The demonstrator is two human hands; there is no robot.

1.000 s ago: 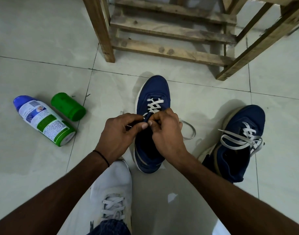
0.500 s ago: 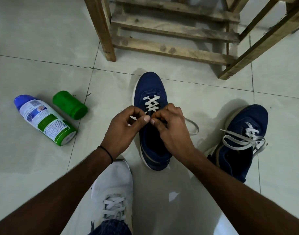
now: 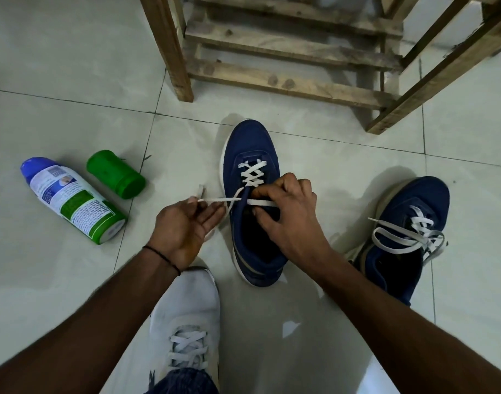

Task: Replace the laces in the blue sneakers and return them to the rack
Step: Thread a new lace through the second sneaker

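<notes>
Since half a second ago the left hand (image 3: 186, 226) is drawn out leftward, apart from the right hand (image 3: 289, 214), and the white lace (image 3: 221, 199) is pulled taut from the blue sneaker (image 3: 252, 143). Lace end is pinched at the left fingertips. Eyelet edge is gripped by curled right fingers, thumb inside the opening. Sneaker is stood on the tiled floor (image 3: 314, 166), near the wooden rack (image 3: 286, 81). To the right, a second blue sneaker (image 3: 408, 200), loosely laced, is noted. Spray can (image 3: 73, 200) and green cap (image 3: 115, 173) are laid left.
</notes>
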